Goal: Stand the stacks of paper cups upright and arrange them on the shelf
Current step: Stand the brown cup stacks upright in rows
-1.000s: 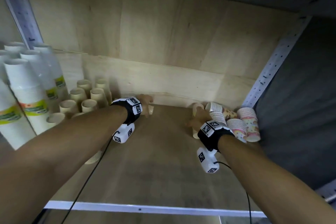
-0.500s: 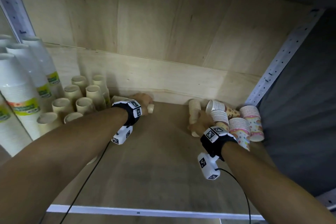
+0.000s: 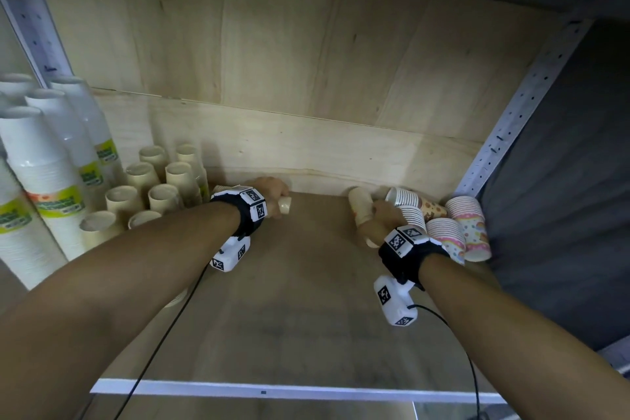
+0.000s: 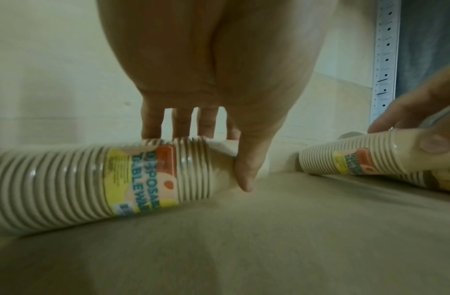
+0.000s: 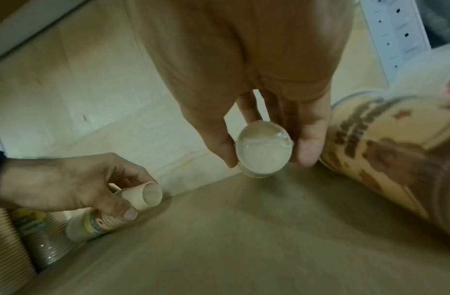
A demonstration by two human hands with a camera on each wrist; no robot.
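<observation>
Two wrapped beige cup stacks lie on the wooden shelf (image 3: pixel 306 310) near the back wall. My left hand (image 3: pixel 276 195) grips the left stack (image 4: pixel 97 185), fingers over its top and thumb on the near side at its narrow end (image 3: pixel 285 210). It carries a yellow and orange label. My right hand (image 3: pixel 379 219) grips the other beige stack (image 3: pixel 359 211), which lies pointing from front to back. In the right wrist view that stack's end (image 5: pixel 263 153) shows end-on between thumb and fingers.
Several beige stacks (image 3: pixel 163 181) stand upright at the back left, with tall white stacks (image 3: pixel 44 164) beyond them. Patterned cup stacks (image 3: pixel 468 225) lie tumbled in the right rear corner by a perforated metal post (image 3: pixel 511 119). The shelf's white front edge (image 3: pixel 272 391) is near me.
My right hand has closed round the beige stack and shifted it slightly, so more of its far end shows. My left hand stays on its stack.
</observation>
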